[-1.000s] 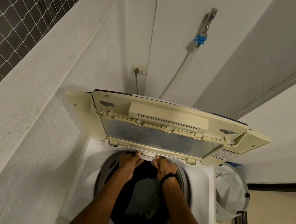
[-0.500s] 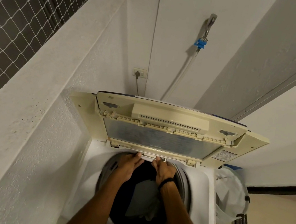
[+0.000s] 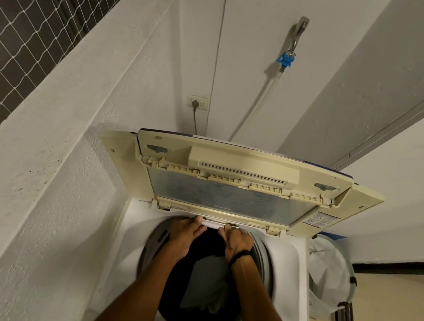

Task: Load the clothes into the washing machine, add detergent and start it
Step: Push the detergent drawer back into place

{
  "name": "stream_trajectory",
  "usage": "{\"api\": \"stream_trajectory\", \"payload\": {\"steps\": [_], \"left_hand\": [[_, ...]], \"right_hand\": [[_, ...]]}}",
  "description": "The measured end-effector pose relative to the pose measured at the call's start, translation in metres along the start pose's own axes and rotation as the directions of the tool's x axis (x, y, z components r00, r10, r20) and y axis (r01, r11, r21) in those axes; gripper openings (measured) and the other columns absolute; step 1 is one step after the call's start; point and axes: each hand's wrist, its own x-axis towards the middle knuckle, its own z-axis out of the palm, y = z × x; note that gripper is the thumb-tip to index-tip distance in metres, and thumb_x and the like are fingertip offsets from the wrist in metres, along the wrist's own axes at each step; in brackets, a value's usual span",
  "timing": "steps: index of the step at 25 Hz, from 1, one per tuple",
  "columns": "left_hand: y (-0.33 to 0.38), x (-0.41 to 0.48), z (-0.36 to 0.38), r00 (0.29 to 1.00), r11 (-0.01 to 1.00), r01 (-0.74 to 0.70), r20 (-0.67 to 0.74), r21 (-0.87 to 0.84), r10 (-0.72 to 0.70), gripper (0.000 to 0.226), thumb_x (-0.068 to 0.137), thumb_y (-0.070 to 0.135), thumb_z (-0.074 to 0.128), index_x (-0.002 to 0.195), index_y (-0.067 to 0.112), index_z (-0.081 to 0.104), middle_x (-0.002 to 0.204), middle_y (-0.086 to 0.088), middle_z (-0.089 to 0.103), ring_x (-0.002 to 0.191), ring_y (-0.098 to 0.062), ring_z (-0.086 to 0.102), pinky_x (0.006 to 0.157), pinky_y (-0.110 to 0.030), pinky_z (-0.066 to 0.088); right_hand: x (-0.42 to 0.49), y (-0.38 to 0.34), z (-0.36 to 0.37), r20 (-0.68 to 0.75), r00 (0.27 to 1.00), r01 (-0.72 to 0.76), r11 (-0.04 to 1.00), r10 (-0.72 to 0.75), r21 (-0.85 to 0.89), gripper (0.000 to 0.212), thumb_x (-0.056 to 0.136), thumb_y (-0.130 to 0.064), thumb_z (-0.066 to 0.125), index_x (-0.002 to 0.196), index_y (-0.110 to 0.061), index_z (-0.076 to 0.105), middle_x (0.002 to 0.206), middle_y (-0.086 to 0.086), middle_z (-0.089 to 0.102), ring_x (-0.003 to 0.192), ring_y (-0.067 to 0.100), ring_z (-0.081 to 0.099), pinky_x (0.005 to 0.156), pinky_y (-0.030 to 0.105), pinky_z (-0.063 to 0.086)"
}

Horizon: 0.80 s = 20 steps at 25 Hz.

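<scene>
Both forearms reach over the washing machine (image 3: pixel 291 265) tub; clothes (image 3: pixel 205 280) sit inside the drum, grey fabric on a dark heap. Left hand (image 3: pixel 185 233) has fingertips on the pale strip (image 3: pixel 213 224) at the rear rim, can't tell if it's pinching. Right hand (image 3: pixel 236 240), with black wristband (image 3: pixel 240 255), has fingers curled over the same strip. Lid (image 3: pixel 230 179) is folded up behind. Mesh laundry basket (image 3: pixel 325 277) stands just beside the machine on the right. Wall socket (image 3: pixel 198 102) and blue-fitted tap (image 3: pixel 286 59) are on the far wall
</scene>
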Motion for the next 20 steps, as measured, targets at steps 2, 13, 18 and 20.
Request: {"api": "stream_trajectory", "payload": {"steps": [2, 13, 18, 20], "left_hand": [[-0.001, -0.001, 0.001, 1.000, 1.000, -0.004, -0.007, 0.008, 0.004, 0.030, 0.096, 0.014, 0.062, 0.117, -0.007, 0.061, 0.122, -0.023, 0.064, 0.111, -0.030, 0.066, 0.102, -0.038, 0.052], [-0.006, 0.010, -0.001, 0.987, 0.984, 0.104, -0.104, -0.144, -0.119, 0.063, 0.082, 0.015, 0.078, 0.136, 0.000, 0.049, 0.135, -0.015, 0.060, 0.115, -0.025, 0.066, 0.081, -0.030, 0.061], [0.001, 0.005, 0.004, 0.991, 0.987, 0.093, -0.083, -0.133, -0.105, 0.058, 0.078, 0.008, 0.079, 0.129, -0.006, 0.055, 0.131, -0.019, 0.062, 0.110, -0.026, 0.067, 0.085, -0.031, 0.060], [0.005, -0.001, 0.007, 0.994, 0.990, 0.082, -0.065, -0.117, -0.090, 0.045, 0.088, 0.001, 0.069, 0.129, -0.008, 0.054, 0.132, -0.020, 0.061, 0.105, -0.024, 0.067, 0.093, -0.034, 0.057]], "right_hand": [[-0.014, 0.004, -0.002, 0.057, 0.996, 0.073, 0.992, -0.067, -0.106, 0.030, 0.096, 0.008, 0.048, 0.126, 0.012, 0.051, 0.127, 0.024, 0.061, 0.097, 0.029, 0.067, 0.098, 0.037, 0.052], [-0.020, 0.004, 0.008, -0.023, 1.000, 0.007, 1.000, -0.007, -0.004, 0.031, 0.091, 0.015, 0.052, 0.121, 0.006, 0.051, 0.101, 0.020, 0.061, 0.093, 0.031, 0.063, 0.092, 0.038, 0.052], [0.000, 0.004, -0.001, 0.016, 1.000, 0.008, 1.000, -0.008, -0.029, 0.021, 0.088, 0.017, 0.044, 0.090, -0.001, 0.054, 0.069, 0.013, 0.047, 0.062, 0.019, 0.049, 0.063, 0.031, 0.059], [0.004, 0.005, -0.008, 0.028, 1.000, -0.013, 0.998, 0.015, -0.068, 0.021, 0.091, 0.014, 0.041, 0.098, -0.002, 0.053, 0.066, 0.012, 0.048, 0.063, 0.018, 0.051, 0.063, 0.036, 0.061]]}}
